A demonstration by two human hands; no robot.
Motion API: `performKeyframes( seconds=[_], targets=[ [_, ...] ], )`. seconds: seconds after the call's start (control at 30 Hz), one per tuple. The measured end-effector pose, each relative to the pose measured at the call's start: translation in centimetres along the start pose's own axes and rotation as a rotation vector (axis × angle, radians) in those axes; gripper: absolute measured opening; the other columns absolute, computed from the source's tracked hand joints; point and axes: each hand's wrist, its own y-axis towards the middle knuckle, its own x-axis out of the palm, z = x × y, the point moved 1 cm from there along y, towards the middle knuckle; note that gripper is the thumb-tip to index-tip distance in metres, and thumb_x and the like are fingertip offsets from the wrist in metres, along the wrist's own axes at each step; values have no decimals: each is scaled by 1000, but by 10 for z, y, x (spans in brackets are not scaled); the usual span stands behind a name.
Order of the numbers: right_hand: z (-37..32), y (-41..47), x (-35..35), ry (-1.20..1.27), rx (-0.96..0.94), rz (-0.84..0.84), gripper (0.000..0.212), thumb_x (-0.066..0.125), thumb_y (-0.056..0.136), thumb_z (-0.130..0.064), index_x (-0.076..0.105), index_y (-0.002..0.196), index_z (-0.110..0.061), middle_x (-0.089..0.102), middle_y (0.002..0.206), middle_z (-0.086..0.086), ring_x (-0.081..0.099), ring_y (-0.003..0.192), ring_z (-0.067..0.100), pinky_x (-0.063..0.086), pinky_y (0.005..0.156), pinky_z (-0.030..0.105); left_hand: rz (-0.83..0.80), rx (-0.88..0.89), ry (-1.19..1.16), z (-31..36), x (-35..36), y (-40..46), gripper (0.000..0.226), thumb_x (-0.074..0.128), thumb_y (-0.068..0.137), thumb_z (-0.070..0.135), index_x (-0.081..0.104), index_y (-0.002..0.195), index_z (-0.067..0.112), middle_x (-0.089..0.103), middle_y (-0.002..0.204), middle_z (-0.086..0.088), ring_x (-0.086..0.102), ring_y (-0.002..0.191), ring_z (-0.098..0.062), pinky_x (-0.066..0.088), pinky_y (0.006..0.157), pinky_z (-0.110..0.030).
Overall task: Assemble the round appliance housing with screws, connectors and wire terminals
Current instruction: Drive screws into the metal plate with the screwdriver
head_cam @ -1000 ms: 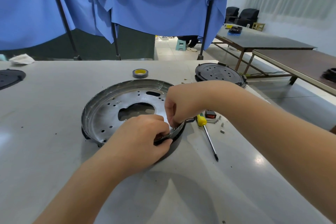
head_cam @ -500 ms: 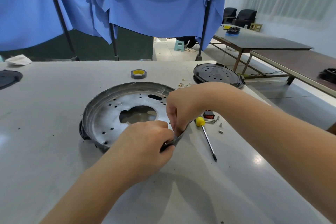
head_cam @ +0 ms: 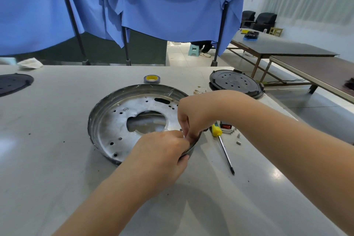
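Round metal housing (head_cam: 122,120) lies open side up mid table, near-right rim lifted slightly. Left hand (head_cam: 161,151) grips the near-right rim, fingers curled round it; right hand (head_cam: 191,113) pinches something small at the same rim spot, can't tell what. Housing looks like thin stamped sheet: stiff, light, likely sharp-edged and slick, best held at the rim as now. Screwdriver (head_cam: 224,145) and loose screws (head_cam: 228,130) just right of it, tape roll (head_cam: 152,79) far side, black round cover (head_cam: 235,83) far right. Table (head_cam: 47,159) smooth grey, glossy; parts will probably slide. Blue cloth (head_cam: 172,5) hangs behind, more tables far right
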Motion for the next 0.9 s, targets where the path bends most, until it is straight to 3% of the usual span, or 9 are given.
performKeyframes(
  seconds=[0.1, 0.2, 0.33, 0.47, 0.57, 0.67, 0.9],
  targets=[
    [1, -1, 1, -5, -1, -26, 9, 78, 78, -32, 73, 81, -25, 66, 80, -12, 55, 65, 2, 39, 53, 19, -31, 2, -3, 1, -7, 0, 39, 76, 64, 19, 38, 54, 23, 34, 55, 10, 27, 46, -12, 12, 39, -18],
    [2, -2, 1, 7, -12, -43, 8, 77, 80, -31, 72, 82, -25, 64, 77, -15, 53, 65, 0, 35, 52, 16, -18, 6, 3, 1, -7, -2, 38, 73, 65, 22, 36, 55, 24, 45, 53, 8, 35, 42, -14, 22, 35, -23],
    [3, 0, 1, 2, -16, -62, 13, 76, 79, -33, 74, 88, -23, 69, 88, -10, 55, 70, 3, 38, 55, 17, -29, -9, -3, 1, -8, -2, 24, 69, 66, 25, 49, 52, 21, 46, 52, 8, 39, 41, -14, 26, 34, -25],
    [1, 3, 0, -15, -11, -78, 16, 75, 81, -35, 74, 91, -23, 63, 77, -12, 53, 64, 3, 39, 53, 18, -23, -39, -11, -1, -1, -1, 26, 61, 84, 28, 43, 66, 25, 35, 64, 9, 37, 56, -15, 17, 43, -22],
    [0, 7, 0, -15, -19, -69, 12, 72, 84, -32, 72, 91, -23, 60, 73, -14, 52, 63, 2, 40, 54, 17, -36, -72, 14, -3, -1, -1, 26, 51, 92, 34, 37, 72, 25, 29, 66, 8, 34, 65, -13, 21, 49, -27],
    [-1, 9, 0, -23, -24, -69, 8, 72, 84, -31, 70, 87, -24, 59, 71, -15, 51, 60, 1, 37, 52, 16, -70, -92, 16, -5, -3, 0, 27, 47, 94, 38, 38, 74, 23, 30, 68, 8, 34, 69, -13, 19, 49, -21],
    [2, 9, -2, 4, -34, -105, 5, 76, 81, -26, 71, 82, -27, 64, 71, -16, 54, 56, -4, 39, 48, 12, -82, -102, -18, -5, -6, -1, 27, 47, 95, 38, 38, 74, 23, 33, 73, 8, 33, 73, -11, 24, 61, -26]
  ],
)
